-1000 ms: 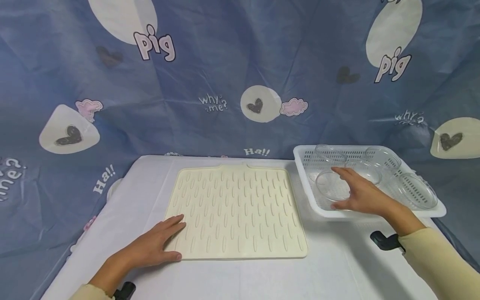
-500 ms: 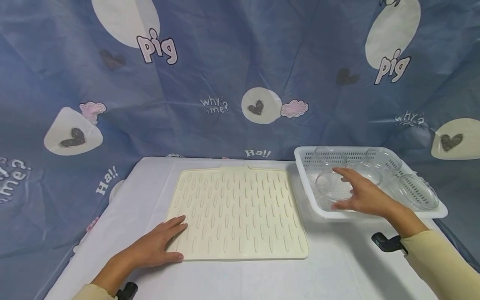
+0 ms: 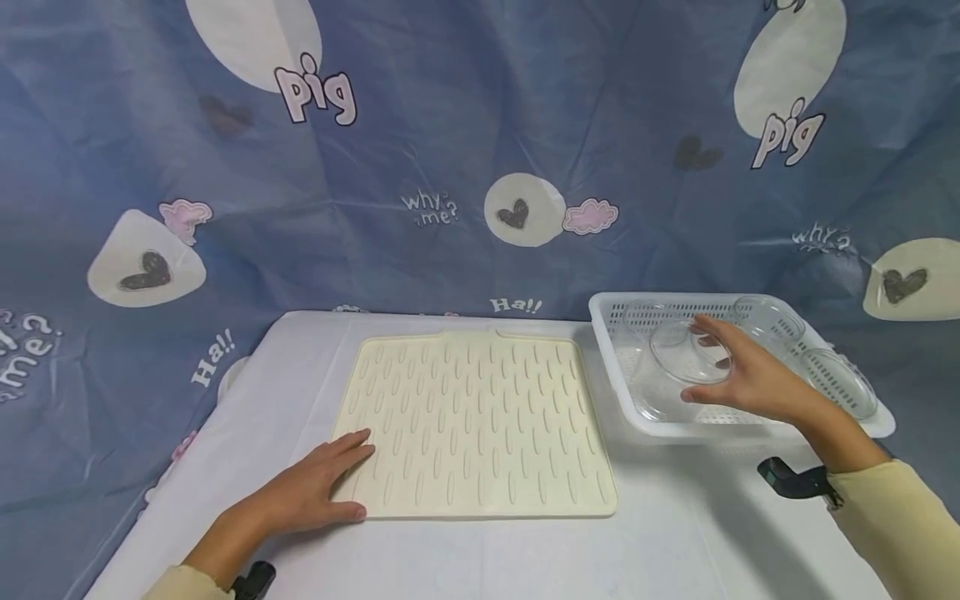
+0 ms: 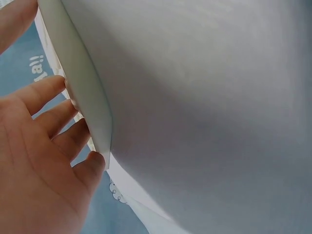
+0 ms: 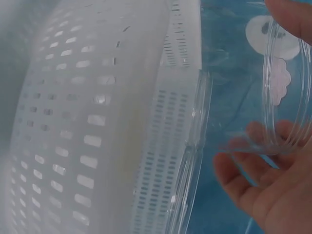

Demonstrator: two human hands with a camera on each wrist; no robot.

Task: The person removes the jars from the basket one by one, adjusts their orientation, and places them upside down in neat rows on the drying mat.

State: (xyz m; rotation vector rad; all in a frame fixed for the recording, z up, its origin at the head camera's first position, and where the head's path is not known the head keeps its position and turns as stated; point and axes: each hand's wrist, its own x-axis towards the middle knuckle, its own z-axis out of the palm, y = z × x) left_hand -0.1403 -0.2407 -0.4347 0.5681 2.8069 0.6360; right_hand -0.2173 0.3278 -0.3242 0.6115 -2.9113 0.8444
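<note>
My right hand holds a clear petri dish above the white basket at the right, thumb at its near edge and fingers at the far edge. The right wrist view shows this dish's doubled rim between thumb and fingers, higher than the basket. Several more clear dishes lie in the basket, partly behind my hand and wrist. On the left, my left hand rests with extended fingers on the near left corner of a cream ridged mat. In the left wrist view the fingertips reach the mat's edge.
A white cloth covers the table under the mat and basket. Behind it hangs a blue printed curtain. The basket's perforated side stands close to my right wrist.
My right hand has closed on a petri dish and raised it from the basket, shifting slightly right and back. My left hand stays on the mat.
</note>
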